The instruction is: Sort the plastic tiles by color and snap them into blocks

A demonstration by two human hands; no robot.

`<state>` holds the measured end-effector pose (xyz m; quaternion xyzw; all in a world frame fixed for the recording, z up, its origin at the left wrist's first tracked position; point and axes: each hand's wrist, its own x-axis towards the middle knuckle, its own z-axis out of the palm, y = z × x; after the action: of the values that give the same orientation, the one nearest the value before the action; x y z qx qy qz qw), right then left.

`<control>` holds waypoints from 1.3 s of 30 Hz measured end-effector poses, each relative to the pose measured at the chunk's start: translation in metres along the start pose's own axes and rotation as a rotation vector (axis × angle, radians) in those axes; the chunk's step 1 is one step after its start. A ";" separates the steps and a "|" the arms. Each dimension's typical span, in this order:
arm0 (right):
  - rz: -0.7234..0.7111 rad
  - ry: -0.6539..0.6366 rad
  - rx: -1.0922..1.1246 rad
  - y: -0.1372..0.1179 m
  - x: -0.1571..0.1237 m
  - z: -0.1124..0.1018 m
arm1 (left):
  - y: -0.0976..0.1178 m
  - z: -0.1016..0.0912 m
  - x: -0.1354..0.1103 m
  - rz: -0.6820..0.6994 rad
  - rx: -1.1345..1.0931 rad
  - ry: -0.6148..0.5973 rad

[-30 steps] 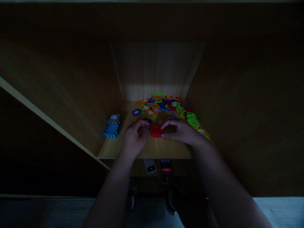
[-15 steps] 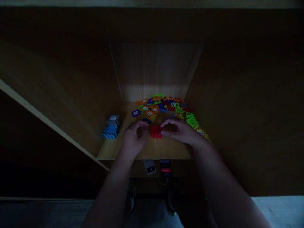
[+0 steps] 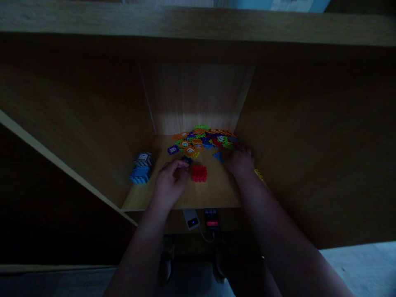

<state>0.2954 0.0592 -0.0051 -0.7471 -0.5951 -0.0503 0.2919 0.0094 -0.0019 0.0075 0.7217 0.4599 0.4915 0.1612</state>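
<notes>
You're now reaching your right hand [image 3: 241,160] to the pieces [image 3: 197,145], grip impossible to tell, leaving the red block [image 3: 199,173] free on the shelf [image 3: 213,196]; your left hand [image 3: 170,181] is hovering half-open beside it.

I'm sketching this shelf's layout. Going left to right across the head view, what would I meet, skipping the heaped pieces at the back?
Light blue block, left hand, red block, blue triangular piece, right hand, yellow piece.
</notes>
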 end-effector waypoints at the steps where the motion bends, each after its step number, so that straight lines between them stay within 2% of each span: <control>1: 0.013 -0.034 -0.025 -0.001 0.001 0.001 | 0.000 0.000 0.000 -0.001 0.001 -0.001; 7: 0.096 -0.092 -0.095 -0.011 0.005 0.005 | 0.001 0.000 0.000 -0.020 -0.013 -0.007; 12: 0.125 -0.096 -0.124 -0.017 0.003 -0.003 | -0.001 0.001 0.000 -0.024 -0.037 -0.012; 18: 0.035 0.074 -0.007 -0.014 0.003 -0.008 | 0.001 0.001 0.001 -0.023 -0.030 -0.002; 23: -0.095 0.258 0.292 0.001 0.012 0.001 | 0.001 0.001 0.001 -0.014 -0.030 -0.006; 27: -0.155 0.318 0.512 0.008 0.018 0.007 | -0.001 0.001 0.001 -0.020 -0.025 -0.017; 33: -0.134 0.341 0.541 0.008 0.019 0.008 | 0.000 0.001 0.001 -0.018 -0.018 -0.015; 39: -0.128 0.387 0.443 0.007 0.017 0.010 | 0.000 0.001 0.002 -0.011 -0.008 -0.017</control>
<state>0.3041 0.0780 -0.0092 -0.6028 -0.5707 -0.0790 0.5520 0.0104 -0.0007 0.0085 0.7227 0.4605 0.4863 0.1706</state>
